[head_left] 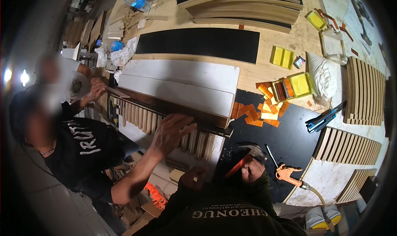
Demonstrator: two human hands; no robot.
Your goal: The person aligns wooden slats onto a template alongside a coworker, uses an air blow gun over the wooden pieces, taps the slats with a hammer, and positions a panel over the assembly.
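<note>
My right hand is closed around a claw hammer with a red-orange handle; its metal head points away from me over the black board. My left hand sits in shadow beside the near edge of the slatted panel, its fingers curled together. Whatever they may hold is hidden. A co-worker's hand reaches across that panel with fingers spread, near the long dark brown strip along its top. Another person's hand is at the far left end of the strip.
Orange and yellow veneer pieces lie beside a yellow tray. An orange air blow gun with a hose lies right of the hammer, and a blue nail gun lies beyond. Slat stacks line the right; curved boards lie at the back.
</note>
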